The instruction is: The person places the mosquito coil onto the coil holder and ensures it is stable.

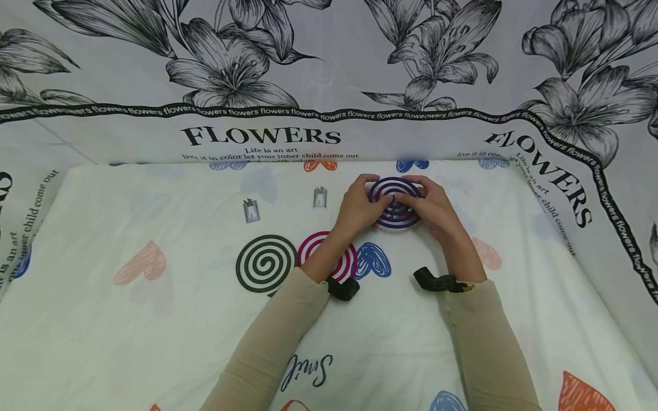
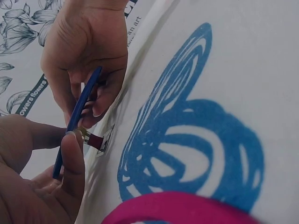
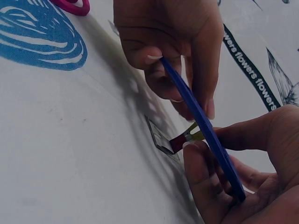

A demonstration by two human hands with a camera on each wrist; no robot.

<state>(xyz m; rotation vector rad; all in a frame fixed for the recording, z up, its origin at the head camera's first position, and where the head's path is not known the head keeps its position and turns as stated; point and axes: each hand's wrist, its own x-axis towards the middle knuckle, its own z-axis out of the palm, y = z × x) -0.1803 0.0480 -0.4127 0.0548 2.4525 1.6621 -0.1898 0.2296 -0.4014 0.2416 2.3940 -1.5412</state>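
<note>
Both hands hold a dark blue mosquito coil point(image 1: 396, 226) at the far middle of the cloth. My left hand point(image 1: 356, 206) grips its left edge and my right hand point(image 1: 436, 206) its right edge, the thumbs meeting near the centre. In the wrist views the coil point(image 3: 196, 112) is edge-on and tilted. A small metal coil stand point(image 2: 96, 141) shows at the coil's middle, between the coil and the cloth, by the thumb tips. A dark green coil point(image 1: 239, 264) lies flat to the left. Next to it lies a pink coil point(image 1: 354, 260), partly hidden under my left forearm.
Two more small metal stands, one at the left point(image 1: 251, 211) and one nearer my left hand point(image 1: 320, 198), lie flat beyond the coils. The white cloth point(image 1: 169, 337) has printed hearts and lettering. Behind it rises a flower-printed fabric point(image 1: 334, 74).
</note>
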